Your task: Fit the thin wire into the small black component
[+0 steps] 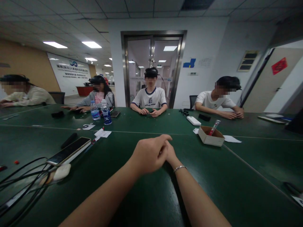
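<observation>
My left hand (147,155) is closed, its curled fingers laid over my right hand in the middle of the green table (142,201). Most of my right hand (171,152) is hidden behind the left one, so its fingers cannot be made out. A silvery bracelet (180,168) circles my right wrist. No object shows between the two hands.
To the left lie a smartphone (71,150), black cables (30,179) and a white charger (62,171). Farther off stand two bottles (95,113). An open cardboard box (211,138) sits to the right. Several people (150,97) sit across the table.
</observation>
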Tool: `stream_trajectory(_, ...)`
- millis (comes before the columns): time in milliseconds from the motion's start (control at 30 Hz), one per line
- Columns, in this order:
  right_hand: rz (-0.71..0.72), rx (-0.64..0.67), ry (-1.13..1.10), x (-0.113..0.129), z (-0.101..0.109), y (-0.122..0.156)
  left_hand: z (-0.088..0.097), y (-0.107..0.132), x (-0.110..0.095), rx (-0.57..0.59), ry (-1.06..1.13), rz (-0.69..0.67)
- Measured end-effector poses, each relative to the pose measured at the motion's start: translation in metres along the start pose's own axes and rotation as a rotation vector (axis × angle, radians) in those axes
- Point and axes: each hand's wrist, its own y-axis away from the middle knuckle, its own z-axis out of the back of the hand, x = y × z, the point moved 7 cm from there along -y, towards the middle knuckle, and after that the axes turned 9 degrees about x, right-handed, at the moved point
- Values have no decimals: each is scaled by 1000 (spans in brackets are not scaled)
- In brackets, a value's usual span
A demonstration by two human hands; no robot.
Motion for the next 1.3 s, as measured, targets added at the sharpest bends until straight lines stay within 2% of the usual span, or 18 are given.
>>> stream_trajectory(100, -5, -14, -24, 1, 1, -1, -42, -26, 48, 113, -5, 225)
stream_trajectory(200, 15, 23, -35, -2, 0, -4, -84, -36, 83, 198, -21, 367)
stream_trajectory(333, 36, 65, 60, -7, 0, -8, -125, -29, 108, 177, 40, 470)
stream_trajectory(433, 1, 53, 203, -10, 0, -10, -144, -15, 117, 142, 161, 448)
stream_trajectory(533, 5, 36, 284, -7, -5, -15, -150, -5, 128, 74, 303, 415)
stream_trajectory(700, 13, 101, 322, 4, -17, -28, -146, 5, 159, -77, 443, 557)
stream_trajectory(867, -23, -2, 323, 0, -11, -25, -157, 6, 173, -78, 545, 625)
stream_trajectory(1000, -34, 8, 146, -9, -8, -22, -162, 8, 174, -28, 549, 643)
stream_trajectory(1167, -69, 115, -157, -12, -9, -24, -160, 10, 173, -23, 560, 649)
stream_trajectory(1300, -124, 86, -430, -17, -4, -23, -160, 9, 174, -27, 591, 652)
